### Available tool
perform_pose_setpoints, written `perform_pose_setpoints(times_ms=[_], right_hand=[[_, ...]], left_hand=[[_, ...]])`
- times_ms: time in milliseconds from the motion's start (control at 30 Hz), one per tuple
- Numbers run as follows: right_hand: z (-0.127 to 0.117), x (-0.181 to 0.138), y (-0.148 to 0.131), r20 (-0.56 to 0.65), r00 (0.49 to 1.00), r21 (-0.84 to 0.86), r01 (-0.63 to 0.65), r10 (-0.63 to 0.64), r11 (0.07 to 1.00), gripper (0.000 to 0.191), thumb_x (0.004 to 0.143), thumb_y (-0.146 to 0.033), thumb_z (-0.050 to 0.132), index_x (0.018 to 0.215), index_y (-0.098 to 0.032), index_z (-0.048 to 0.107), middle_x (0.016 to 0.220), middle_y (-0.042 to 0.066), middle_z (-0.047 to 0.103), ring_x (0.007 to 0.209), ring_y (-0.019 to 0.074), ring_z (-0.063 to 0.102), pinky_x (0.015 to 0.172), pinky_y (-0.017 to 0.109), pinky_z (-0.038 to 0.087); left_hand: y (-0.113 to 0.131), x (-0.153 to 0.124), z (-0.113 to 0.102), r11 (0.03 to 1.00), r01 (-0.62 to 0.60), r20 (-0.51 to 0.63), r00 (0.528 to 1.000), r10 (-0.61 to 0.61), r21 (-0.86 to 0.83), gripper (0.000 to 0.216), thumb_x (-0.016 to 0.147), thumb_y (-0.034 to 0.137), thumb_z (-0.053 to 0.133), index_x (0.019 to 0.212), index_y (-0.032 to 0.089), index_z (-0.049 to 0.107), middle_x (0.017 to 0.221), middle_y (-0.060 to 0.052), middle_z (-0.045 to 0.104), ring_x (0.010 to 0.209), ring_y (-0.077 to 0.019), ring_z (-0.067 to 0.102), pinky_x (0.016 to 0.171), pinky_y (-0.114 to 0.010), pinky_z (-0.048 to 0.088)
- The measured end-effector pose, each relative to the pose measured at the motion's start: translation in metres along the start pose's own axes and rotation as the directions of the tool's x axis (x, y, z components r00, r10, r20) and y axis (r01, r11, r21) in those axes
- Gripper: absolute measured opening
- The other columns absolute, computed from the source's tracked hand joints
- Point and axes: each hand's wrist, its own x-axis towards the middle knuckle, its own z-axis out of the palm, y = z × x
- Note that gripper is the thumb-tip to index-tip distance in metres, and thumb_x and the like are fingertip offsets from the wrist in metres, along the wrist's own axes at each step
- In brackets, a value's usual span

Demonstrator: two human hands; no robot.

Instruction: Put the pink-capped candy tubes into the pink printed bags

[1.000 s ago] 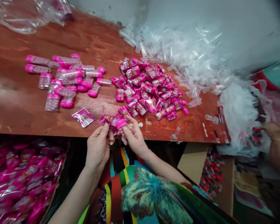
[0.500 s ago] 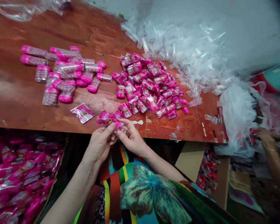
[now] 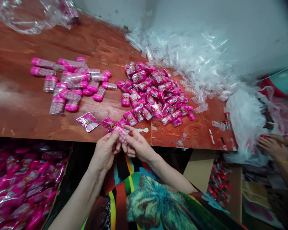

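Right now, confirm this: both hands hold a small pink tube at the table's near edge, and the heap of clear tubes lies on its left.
Wrong side: the head view shows the heap of clear tubes on the right of the table. The left hand and right hand do hold the small pink tube at the near edge.

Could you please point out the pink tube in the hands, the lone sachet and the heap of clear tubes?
held pink tube (image 3: 122, 135): head view, its visible middle.
lone sachet (image 3: 88, 121): head view, centre of its face.
heap of clear tubes (image 3: 194, 57): head view, the heap's middle.
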Motion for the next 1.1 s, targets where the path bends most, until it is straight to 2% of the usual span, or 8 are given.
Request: perform_pose_setpoints(times_ms=[200,367,533,700,800,900,1000,1100], right_hand=[[0.012,0.005,0.006,-0.162,0.972,-0.325,0.11,-0.17,0.939,0.066,0.103,-0.058,0.069,0.153,-0.027,0.04,0.079,-0.004,0.065,0.059,0.0128,0.053,0.056,0.025,0.04],[0.012,0.006,0.003,-0.08,0.995,0.033,-0.056,0.059,0.998,0.076,0.1,-0.067,0.067,0.154,-0.027,0.033,0.068,-0.01,0.057,0.042,0.0089,0.032,0.043,0.023,0.028],[0.011,0.004,0.005,-0.162,0.981,-0.12,0.083,-0.102,0.989,0.071,0.101,-0.065,0.067,0.152,-0.026,0.038,0.07,-0.008,0.054,0.055,0.0135,0.047,0.05,0.025,0.035],[0.009,0.002,0.003,-0.136,0.976,-0.224,0.139,-0.172,0.965,0.062,0.103,-0.058,0.068,0.15,-0.026,0.042,0.072,-0.006,0.056,0.065,0.0157,0.055,0.06,0.028,0.043],[0.009,0.003,0.003,-0.108,0.99,-0.106,0.077,-0.089,0.991,0.065,0.102,-0.062,0.067,0.15,-0.027,0.039,0.071,-0.008,0.058,0.053,0.0125,0.047,0.051,0.025,0.038],[0.009,0.003,0.005,-0.064,0.998,0.009,-0.006,0.007,1.0,0.068,0.103,-0.065,0.063,0.152,-0.028,0.035,0.07,-0.01,0.057,0.043,0.0093,0.034,0.043,0.023,0.03],[0.011,0.001,0.01,-0.125,0.986,-0.164,0.086,-0.107,0.983,0.063,0.103,-0.061,0.065,0.151,-0.027,0.041,0.076,-0.006,0.06,0.055,0.012,0.049,0.052,0.026,0.041],[0.013,-0.002,0.014,-0.147,0.967,-0.38,0.137,-0.206,0.915,0.055,0.104,-0.052,0.067,0.149,-0.027,0.047,0.085,-0.003,0.064,0.068,0.0148,0.058,0.062,0.029,0.047]], left_hand=[[0.0,-0.001,-0.002,0.999,0.037,-0.088,0.995,-0.039,-0.028,0.049,0.084,0.053,0.091,0.071,0.016,0.062,0.047,0.005,0.051,0.044,-0.0055,0.038,0.045,-0.018,0.025],[-0.006,-0.007,0.006,0.997,-0.002,-0.11,0.994,-0.007,-0.082,0.048,0.085,0.051,0.091,0.071,0.014,0.064,0.051,0.002,0.057,0.045,-0.0052,0.042,0.045,-0.019,0.026],[-0.005,-0.012,0.009,0.998,-0.043,-0.074,0.996,0.041,-0.035,0.048,0.08,0.055,0.093,0.073,0.014,0.067,0.053,0.002,0.058,0.048,-0.0064,0.044,0.045,-0.019,0.026],[0.002,0.0,-0.002,0.995,-0.028,-0.015,1.0,0.027,-0.092,0.055,0.072,0.061,0.096,0.067,0.017,0.062,0.044,0.005,0.048,0.042,-0.0074,0.039,0.042,-0.02,0.028],[0.001,0.007,-0.009,0.992,0.028,0.002,1.0,-0.028,-0.12,0.055,0.066,0.058,0.1,0.066,0.018,0.061,0.042,0.006,0.045,0.04,-0.0062,0.035,0.042,-0.02,0.03],[-0.002,0.007,-0.01,0.989,0.028,0.003,1.0,-0.028,-0.147,0.057,0.067,0.064,0.097,0.068,0.018,0.063,0.043,0.005,0.046,0.041,-0.0087,0.041,0.042,-0.021,0.033],[-0.005,0.003,-0.006,0.994,-0.005,-0.026,1.0,0.002,-0.113,0.057,0.067,0.063,0.097,0.064,0.017,0.062,0.043,0.003,0.049,0.042,-0.0096,0.045,0.042,-0.021,0.032],[-0.008,-0.002,-0.001,0.996,-0.051,-0.093,0.995,0.043,-0.079,0.057,0.065,0.058,0.099,0.061,0.016,0.061,0.042,0.004,0.049,0.041,-0.0056,0.039,0.043,-0.019,0.028]])
